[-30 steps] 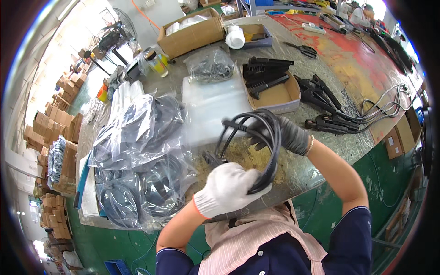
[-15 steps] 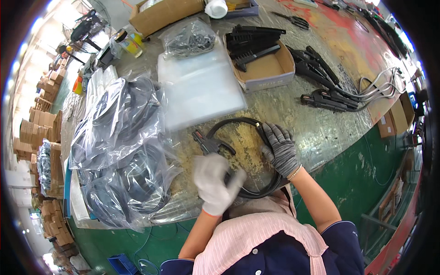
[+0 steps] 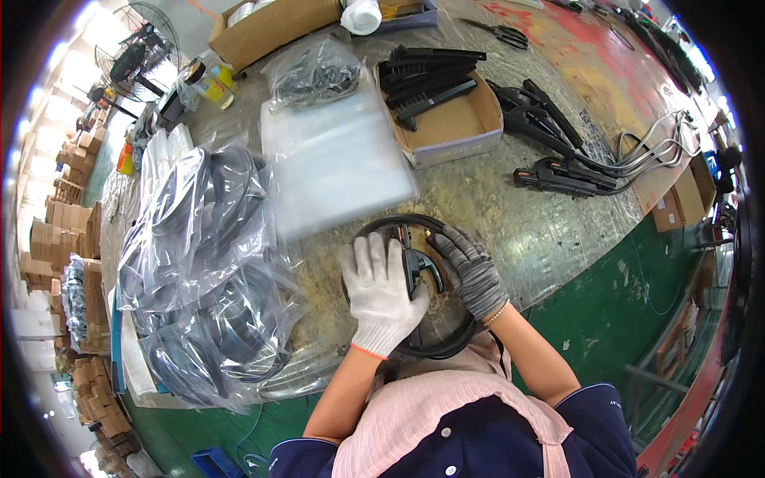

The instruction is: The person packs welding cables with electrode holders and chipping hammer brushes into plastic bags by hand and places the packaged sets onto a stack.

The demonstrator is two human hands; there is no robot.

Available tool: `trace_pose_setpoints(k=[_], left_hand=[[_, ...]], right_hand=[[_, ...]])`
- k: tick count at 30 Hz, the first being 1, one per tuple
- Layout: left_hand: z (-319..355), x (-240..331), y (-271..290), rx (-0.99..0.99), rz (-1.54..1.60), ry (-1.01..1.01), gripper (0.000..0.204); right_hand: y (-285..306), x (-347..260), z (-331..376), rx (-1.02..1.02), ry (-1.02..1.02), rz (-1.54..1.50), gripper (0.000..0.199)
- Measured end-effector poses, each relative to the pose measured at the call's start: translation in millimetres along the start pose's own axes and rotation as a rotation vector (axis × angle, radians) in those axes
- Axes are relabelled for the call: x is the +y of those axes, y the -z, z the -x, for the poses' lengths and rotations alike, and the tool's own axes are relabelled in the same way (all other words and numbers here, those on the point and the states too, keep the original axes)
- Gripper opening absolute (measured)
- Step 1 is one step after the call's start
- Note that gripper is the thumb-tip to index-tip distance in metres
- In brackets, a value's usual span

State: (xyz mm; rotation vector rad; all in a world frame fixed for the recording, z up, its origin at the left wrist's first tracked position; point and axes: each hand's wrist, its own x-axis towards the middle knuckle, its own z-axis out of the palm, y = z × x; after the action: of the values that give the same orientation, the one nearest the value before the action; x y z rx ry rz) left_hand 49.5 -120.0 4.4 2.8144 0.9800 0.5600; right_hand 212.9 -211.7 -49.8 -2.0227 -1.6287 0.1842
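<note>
A black cable (image 3: 446, 349) lies coiled on the worktable in front of me. Inside the loop rests a black electrode holder (image 3: 414, 263) with a curved lever. My left hand (image 3: 378, 291), in a white knit glove, lies over the coil's left side with fingers stretched out. Its thumb is beside the holder. On the coil's right side, my right hand (image 3: 470, 275), in a grey striped glove, has its fingers closed over the cable. A small brass-coloured end shows by its fingertips. The cable beneath both palms is hidden.
Bagged cable coils (image 3: 211, 239) are piled at left. Behind my hands lie clear plastic bags (image 3: 335, 163) and a cardboard box (image 3: 454, 147) of black brush-like tools. Black clamp-like holders (image 3: 558, 175) with grey leads lie right, scissors (image 3: 502, 33) farther back.
My left hand has come forward and flattened over the coil. The electrode holder has moved right, into the loop and more upright. My right hand has shifted slightly left and nearer to me.
</note>
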Motion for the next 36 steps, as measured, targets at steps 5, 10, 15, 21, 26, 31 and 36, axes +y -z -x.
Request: trace_pose_setpoints(k=[5,10,15,21,26,31,36], left_hand=[[4.3,-16.6,8.1,-0.117,0.027,0.214,0.077],[11.3,-27.2,15.2,-0.153,0.079,0.285,0.074],[35.3,-31.1,8.9,-0.12,0.124,0.34,0.073],[43.5,-32.5,15.2,-0.124,0.129,0.355,0.068],[50.1,-26.7,12.7,-0.025,0.123,0.3,0.063],[43.4,-24.3,23.5,-0.044,0.065,0.302,0.061],[-2.9,-67.7,33.4,-0.249,0.165,0.463,0.036]], right_hand=[[22.4,-11.4,-4.4,-0.132,0.027,0.089,0.047],[24.3,-26.3,9.7,-0.184,-0.007,0.162,0.049],[19.5,-31.1,25.0,-0.134,0.041,0.215,0.049],[28.9,-44.4,22.8,-0.113,0.099,0.232,0.045],[33.3,-42.2,22.0,-0.186,0.081,0.225,0.044],[38.5,-34.6,9.0,-0.199,0.115,0.26,0.027],[35.5,-47.9,-59.2,0.042,0.482,0.335,0.034]])
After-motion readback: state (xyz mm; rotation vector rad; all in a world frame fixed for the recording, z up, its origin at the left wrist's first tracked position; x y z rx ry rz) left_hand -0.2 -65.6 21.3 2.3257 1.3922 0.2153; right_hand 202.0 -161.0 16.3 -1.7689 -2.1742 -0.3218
